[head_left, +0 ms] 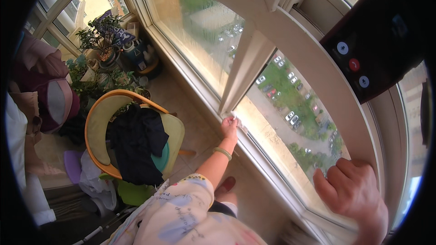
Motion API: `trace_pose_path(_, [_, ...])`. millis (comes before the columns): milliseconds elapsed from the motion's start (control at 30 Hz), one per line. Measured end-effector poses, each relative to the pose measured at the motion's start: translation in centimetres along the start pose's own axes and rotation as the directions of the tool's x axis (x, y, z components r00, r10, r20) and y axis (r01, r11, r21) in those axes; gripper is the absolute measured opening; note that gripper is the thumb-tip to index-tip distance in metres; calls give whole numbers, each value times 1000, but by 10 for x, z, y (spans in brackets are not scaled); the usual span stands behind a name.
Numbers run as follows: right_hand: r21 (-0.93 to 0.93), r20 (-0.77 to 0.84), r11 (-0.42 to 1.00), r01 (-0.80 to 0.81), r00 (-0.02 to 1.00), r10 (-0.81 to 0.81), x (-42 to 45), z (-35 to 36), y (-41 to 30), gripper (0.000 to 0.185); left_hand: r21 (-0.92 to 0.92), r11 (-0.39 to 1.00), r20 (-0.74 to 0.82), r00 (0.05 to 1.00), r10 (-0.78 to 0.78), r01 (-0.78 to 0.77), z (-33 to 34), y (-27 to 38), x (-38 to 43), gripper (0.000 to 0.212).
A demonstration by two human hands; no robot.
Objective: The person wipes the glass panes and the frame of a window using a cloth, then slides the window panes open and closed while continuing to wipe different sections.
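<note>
My left hand (230,130), with a bangle on the wrist, pinches a crumpled whitish cloth or tissue (240,124) against the lower track of the window frame (262,156), beside the upright post. At the lower right, my right hand (351,190) is curled with its fingers bent in, close to the curved window rail (354,122); whether it grips the rail cannot be told. Through the window pane (289,98), parked cars and greenery show far below. A phone (374,41) with a call screen hangs in the upper right of the view.
A chair with an orange wooden rim (89,132) holds dark clothing (136,143). Behind it stand potted plants (105,54) at the corner windows. Hanging clothes (44,92) are at the left; a plastic bag (97,180) and a green stool (134,193) are below the chair.
</note>
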State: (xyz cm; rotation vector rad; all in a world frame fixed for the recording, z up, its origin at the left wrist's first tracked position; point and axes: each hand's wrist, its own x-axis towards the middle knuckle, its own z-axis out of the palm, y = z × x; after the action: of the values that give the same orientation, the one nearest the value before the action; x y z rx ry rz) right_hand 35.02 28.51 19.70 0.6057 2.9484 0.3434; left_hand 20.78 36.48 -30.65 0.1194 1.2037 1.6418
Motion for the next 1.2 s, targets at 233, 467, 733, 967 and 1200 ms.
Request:
trace_pose_path(233, [12,15,1000,25,1000,-26,5,-7,1,18,288,953,-93,987,128,-96,45,-2,-40,12])
trace_pose_path(467, [4,-11,999,39,999,-39,-2,-8,0,18,145,989,198,979,-39,10,71,40,-152,10])
trace_pose_path(733, [12,-46,997,75,996,-74,-3,-12,-3,16,178,927,-14,941,337,-329,72,100,-72,13])
trace_pose_path(967, [24,-10,995,92,996,-92,-4,-15,-5,17,228,927,423,888,183,-300,95,122,-187,12])
trace_pose_path(1200, [18,11,997,76,997,-76,-5,-17,-1,17,-5,451,317,426,847,-893,146,276,-161,17])
